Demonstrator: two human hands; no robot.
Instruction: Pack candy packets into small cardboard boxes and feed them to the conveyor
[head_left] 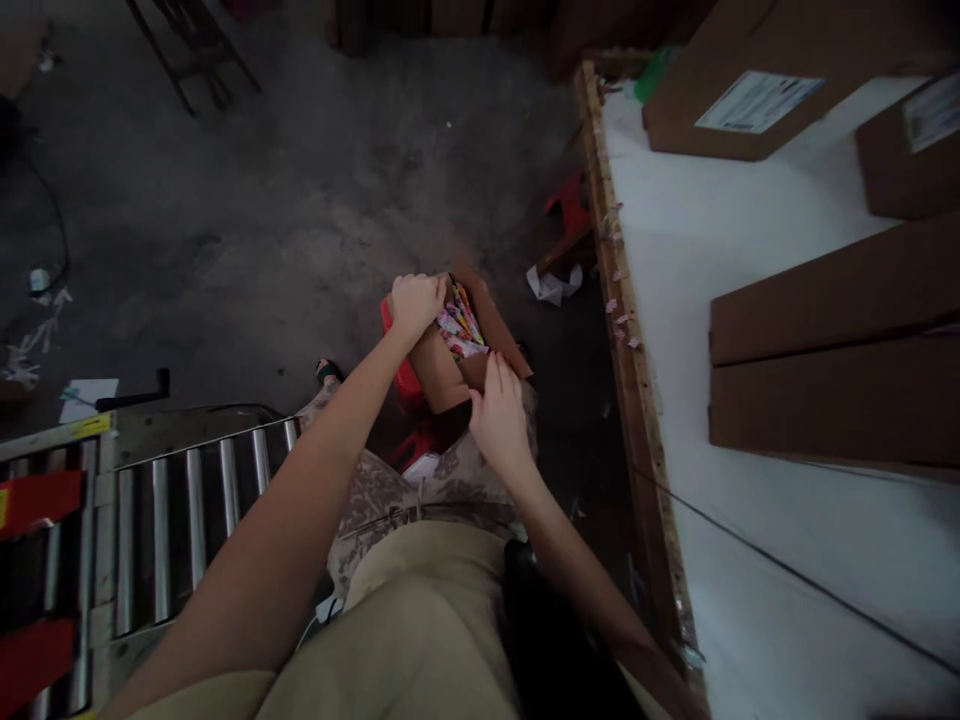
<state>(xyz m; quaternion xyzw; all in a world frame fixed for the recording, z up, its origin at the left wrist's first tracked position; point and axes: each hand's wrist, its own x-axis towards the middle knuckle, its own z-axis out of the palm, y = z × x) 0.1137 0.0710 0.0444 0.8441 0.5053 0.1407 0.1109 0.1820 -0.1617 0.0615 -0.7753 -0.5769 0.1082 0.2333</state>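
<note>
Indoors, grey concrete floor [330,190]; roller conveyor [195,512] left, white-topped table [671,235] right. Open carton [439,375] ahead of person, above red stool [408,386]; colourful packaging [459,330] inside. Left hand [417,302] curled over rim; right hand [500,412] touching near edge, thumb apart, grip unclear. Larger cartons [817,390] on table.

The left hand [418,300] hides the rim of the small cardboard box [442,372] at its ten o'clock, and the box's walls conceal the lower part of the patterned packets [461,325], too blurred to count. The box covers much of the red stool [409,388]. At two o'clock, the shipping label [761,102] is too small to read. Picture edges crop the roller conveyor [161,540] at eight o'clock and the long carton [832,395] at three.
</note>
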